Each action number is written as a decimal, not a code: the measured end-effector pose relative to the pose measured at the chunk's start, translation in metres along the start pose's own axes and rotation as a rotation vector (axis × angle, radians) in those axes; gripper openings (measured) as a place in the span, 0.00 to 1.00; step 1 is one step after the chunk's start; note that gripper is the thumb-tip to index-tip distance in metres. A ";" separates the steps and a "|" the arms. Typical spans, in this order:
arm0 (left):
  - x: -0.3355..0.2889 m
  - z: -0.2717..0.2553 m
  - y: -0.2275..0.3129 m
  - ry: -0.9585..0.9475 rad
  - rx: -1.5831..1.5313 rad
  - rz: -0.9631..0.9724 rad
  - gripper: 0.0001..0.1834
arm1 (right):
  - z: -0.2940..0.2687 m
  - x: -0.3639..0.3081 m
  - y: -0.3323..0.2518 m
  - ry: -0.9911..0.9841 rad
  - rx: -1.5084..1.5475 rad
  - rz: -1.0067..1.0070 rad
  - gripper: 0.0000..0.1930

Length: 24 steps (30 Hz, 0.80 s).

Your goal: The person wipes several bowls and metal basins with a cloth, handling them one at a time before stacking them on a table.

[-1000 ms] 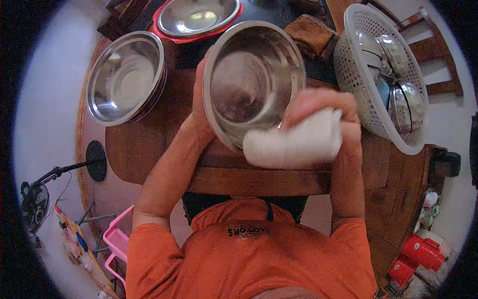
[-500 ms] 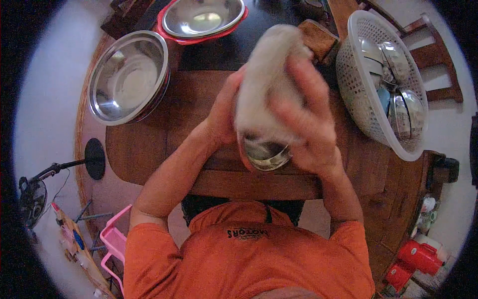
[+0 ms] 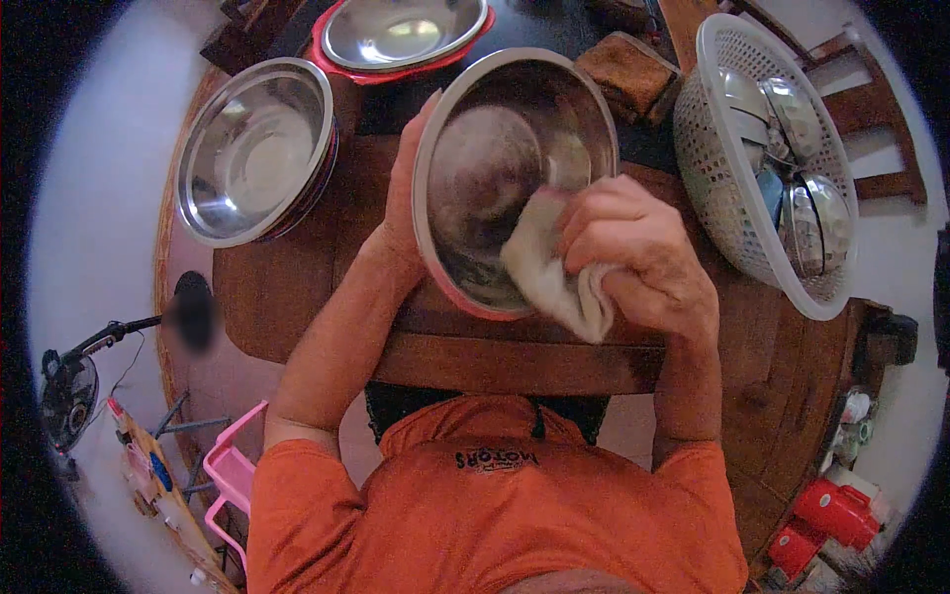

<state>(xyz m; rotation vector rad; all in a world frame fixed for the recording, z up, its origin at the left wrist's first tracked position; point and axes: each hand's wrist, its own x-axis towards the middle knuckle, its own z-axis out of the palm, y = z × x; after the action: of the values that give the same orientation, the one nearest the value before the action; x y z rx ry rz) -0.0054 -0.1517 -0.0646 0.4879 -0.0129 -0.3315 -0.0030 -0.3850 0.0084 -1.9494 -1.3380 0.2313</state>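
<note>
A shiny steel bowl (image 3: 485,148) is held up over the near part of the table, tilted so its inside faces me. My left hand (image 3: 405,198) grips its left side, the fingers mostly hidden behind the wall. Bunched in my right hand (image 3: 643,247) is a whitish cloth (image 3: 544,259), which lies against the bowl's lower right inner wall and hangs over the rim. The fingers of that hand are curled around the cloth.
Steel bowls (image 3: 259,148) stand at the left of the wooden table (image 3: 297,297). Farther back sits a steel bowl in a red basin (image 3: 366,75). A folded brown cloth (image 3: 628,74) lies behind my right hand. On the right, a white perforated basket (image 3: 712,188) holds several steel bowls.
The cloth, spread over the bowl's opening before, is now gathered in my right hand at its lower right. The bowl's inside has come into view.
</note>
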 end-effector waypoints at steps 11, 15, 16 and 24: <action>-0.004 0.028 -0.007 -0.008 0.196 0.014 0.32 | 0.029 0.011 0.035 0.565 -0.722 -0.064 0.16; -0.007 0.033 -0.009 0.069 0.208 0.009 0.31 | 0.043 0.016 0.043 0.466 -0.742 0.000 0.19; -0.007 0.033 -0.009 0.099 0.278 0.059 0.30 | 0.045 0.017 0.043 0.441 -0.723 0.021 0.20; -0.009 0.027 -0.003 -0.086 0.876 0.297 0.43 | 0.057 -0.003 0.052 0.510 0.227 0.177 0.17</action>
<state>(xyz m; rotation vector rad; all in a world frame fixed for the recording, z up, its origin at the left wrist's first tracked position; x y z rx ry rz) -0.0170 -0.1634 -0.0413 1.3223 -0.3221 -0.0352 0.0032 -0.3697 -0.0674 -1.7753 -0.7751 -0.0330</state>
